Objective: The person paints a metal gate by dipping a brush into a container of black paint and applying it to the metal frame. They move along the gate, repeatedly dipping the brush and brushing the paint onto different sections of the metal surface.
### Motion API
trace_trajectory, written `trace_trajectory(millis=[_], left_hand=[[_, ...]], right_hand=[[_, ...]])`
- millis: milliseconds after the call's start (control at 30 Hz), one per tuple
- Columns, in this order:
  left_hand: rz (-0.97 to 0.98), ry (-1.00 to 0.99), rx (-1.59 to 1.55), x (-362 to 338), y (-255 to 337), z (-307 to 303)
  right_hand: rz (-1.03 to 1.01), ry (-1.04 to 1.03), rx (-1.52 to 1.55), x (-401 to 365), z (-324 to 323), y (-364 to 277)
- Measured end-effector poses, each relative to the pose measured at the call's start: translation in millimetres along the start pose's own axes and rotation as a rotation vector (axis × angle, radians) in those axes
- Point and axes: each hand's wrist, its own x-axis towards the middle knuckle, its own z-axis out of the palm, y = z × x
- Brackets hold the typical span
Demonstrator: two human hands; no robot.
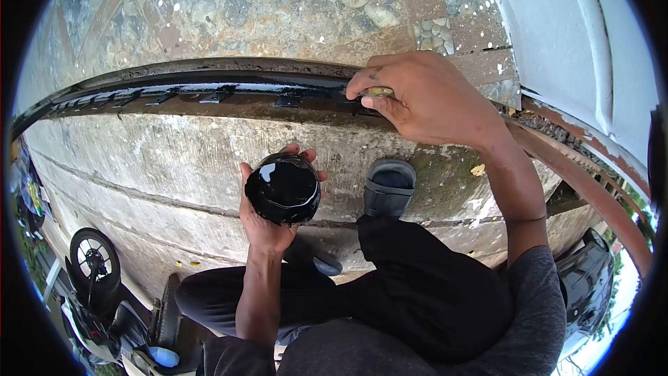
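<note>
- Fingers of the right hand [431, 97] cover a small tool [380, 90]; only its yellowish end shows.
- The cup [282, 189] hides the palm of the left hand [266, 228].
- The motorbike [94, 271] is cut off at the edge.

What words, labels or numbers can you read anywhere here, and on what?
None: no readable text. The pot of black liquid in the left hand shows no label, nor do the small greenish piece pinched in the right hand, the black rail or the motorbike.
</note>
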Motion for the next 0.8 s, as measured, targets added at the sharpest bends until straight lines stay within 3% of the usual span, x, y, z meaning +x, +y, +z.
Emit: trace_trajectory(millis=[133,233,433,533,667,800], left_hand=[[0.006,-0.003,-0.031,4.5,-2.1,-4.5],[-0.018,-0.061,-0.056,2.0,0.7,-11.2],[-0.020,-0.084,-0.081,4.3,2.0,-20.2],[-0.026,-0.085,-0.097,4.9,2.1,-23.1],[-0.033,-0.033,-0.082,6.7,1.2,-16.7],[-0.014,0.016,-0.073,2.8,4.2,-8.2]], right_hand=[[-0.104,0.006,0.020,10.1,18.0,-6.0],[-0.012,0.092,0.027,17.4,15.3,-7.2],[0.014,0.005,-0.011,25.1,14.1,-6.9],[0.037,0.187,0.232,24.1,-1.4,-4.8],[-0.096,0.131,0.167,40.2,27.1,3.2],[0.031,0.039,0.140,33.3,6.4,-1.7]])
